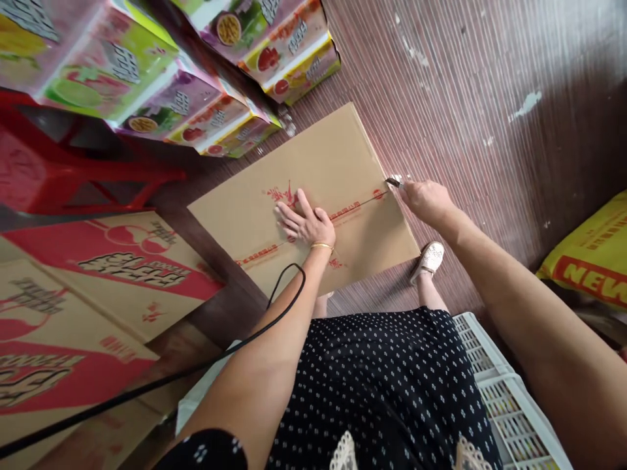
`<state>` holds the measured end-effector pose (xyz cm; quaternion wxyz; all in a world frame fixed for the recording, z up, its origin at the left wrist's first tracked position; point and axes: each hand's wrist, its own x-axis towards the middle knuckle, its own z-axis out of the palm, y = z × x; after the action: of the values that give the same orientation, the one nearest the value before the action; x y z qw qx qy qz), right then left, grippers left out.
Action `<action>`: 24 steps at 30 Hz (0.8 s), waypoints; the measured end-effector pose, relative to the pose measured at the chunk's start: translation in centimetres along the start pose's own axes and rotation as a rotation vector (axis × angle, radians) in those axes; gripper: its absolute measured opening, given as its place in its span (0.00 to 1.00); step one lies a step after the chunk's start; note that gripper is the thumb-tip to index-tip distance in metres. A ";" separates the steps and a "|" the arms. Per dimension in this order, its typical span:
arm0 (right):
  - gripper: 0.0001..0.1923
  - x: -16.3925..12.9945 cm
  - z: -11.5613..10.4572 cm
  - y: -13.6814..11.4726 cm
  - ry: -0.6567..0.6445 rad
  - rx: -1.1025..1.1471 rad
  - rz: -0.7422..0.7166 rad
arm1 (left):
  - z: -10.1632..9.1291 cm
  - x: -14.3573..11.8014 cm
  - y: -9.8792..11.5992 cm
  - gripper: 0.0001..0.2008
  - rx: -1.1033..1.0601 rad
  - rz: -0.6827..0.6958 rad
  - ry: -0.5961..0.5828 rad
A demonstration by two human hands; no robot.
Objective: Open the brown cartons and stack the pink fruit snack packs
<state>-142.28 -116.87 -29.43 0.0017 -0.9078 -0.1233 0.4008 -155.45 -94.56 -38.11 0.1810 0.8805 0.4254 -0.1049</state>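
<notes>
A closed brown cardboard box (323, 163) with red print lies on the floor in front of me. My left hand (304, 222) rests flat on its top, fingers spread, right beside the centre seam. My right hand (425, 199) is at the box's right edge, closed around a small metal blade (393, 182) whose tip sits at the end of the seam. A gold bracelet circles my left wrist.
Stacked colourful drink cartons (161, 85) stand at the back left over a red stool (59, 163). Printed brown boxes (98, 281) lie at the left. A white plastic crate (504, 391) is at my right, with a yellow sack (592, 254) beyond it. A black cable (274, 313) hangs across my left arm.
</notes>
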 end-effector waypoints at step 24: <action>0.25 -5.0 3.9 2.1 0.103 0.156 0.130 | -1.7 5.8 13.7 0.14 0.078 1.221 -0.519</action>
<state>-147.91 -120.36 -28.63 0.0526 -0.9304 -0.0321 0.3613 -141.03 -97.65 -35.35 0.2723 0.9154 -0.2116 -0.2075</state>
